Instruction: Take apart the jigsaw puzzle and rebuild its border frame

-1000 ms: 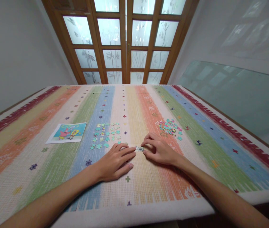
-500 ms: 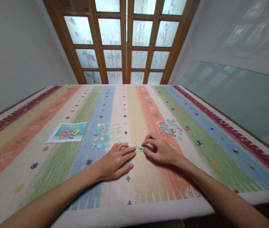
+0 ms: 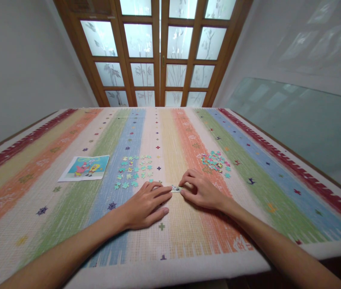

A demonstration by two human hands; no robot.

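A short strip of small, pale printed cardboard puzzle pieces (image 3: 175,189) is pressed to the tabletop, which is covered by a rainbow-striped woven cloth (image 3: 185,224). From the strip, the bare left hand (image 3: 148,206) is laid palm-down at 8 o'clock, its fingertips set against the near end; the other end is pinched by the bare right hand (image 3: 203,190) at 3 o'clock. Between 9 and 10 o'clock, loose turquoise-and-yellow puzzle pieces (image 3: 136,176) are spread in rows, with a white-bordered cartoon picture sheet (image 3: 89,167) placed beyond them. A multicoloured puzzle heap (image 3: 215,161) is gathered at 2 o'clock. Wood-framed frosted-glass doors (image 3: 185,61) are seen at 12.
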